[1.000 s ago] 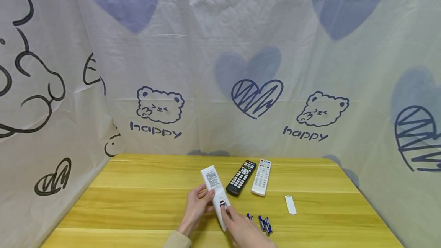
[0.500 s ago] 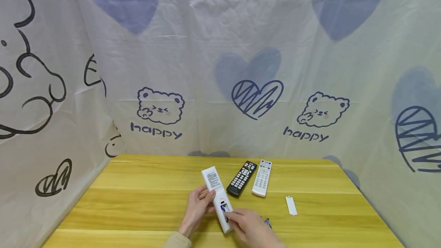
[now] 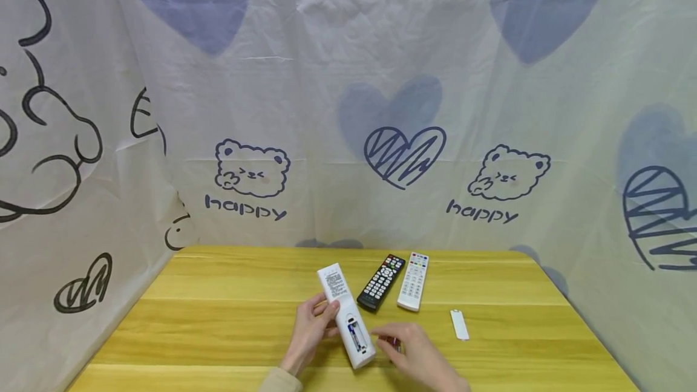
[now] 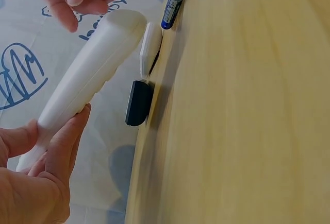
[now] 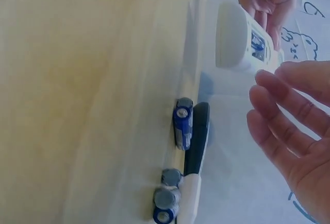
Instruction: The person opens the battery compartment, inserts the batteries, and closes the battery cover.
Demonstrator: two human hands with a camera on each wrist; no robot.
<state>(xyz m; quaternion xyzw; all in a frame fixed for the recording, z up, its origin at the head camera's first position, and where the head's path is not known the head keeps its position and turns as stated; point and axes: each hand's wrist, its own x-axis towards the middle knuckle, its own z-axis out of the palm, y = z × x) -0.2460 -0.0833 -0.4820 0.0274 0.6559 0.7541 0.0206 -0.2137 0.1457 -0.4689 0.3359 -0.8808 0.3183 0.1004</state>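
In the head view my left hand (image 3: 310, 328) grips a white remote control (image 3: 343, 307), its back turned up and its thumb lying across the edge. The battery compartment is uncovered, and a blue-and-silver battery (image 3: 356, 336) lies inside. My right hand (image 3: 416, 349) is just right of the remote, apart from it. In the right wrist view its fingers are loosely bent, thumb close to the index fingertip, with nothing seen between them. Several loose batteries (image 5: 183, 123) lie on the table below that hand, mostly hidden by it in the head view.
Behind the hands, a black remote (image 3: 381, 283) and a second white remote (image 3: 414, 282) lie buttons up on the wooden table (image 3: 218, 307). A small white battery cover (image 3: 459, 325) lies to the right. A printed cloth (image 3: 327, 107) hangs at the back and sides.
My right hand has come off the remote's battery compartment and moved right, over the loose batteries. The battery in the compartment now shows uncovered. The left hand keeps its hold.
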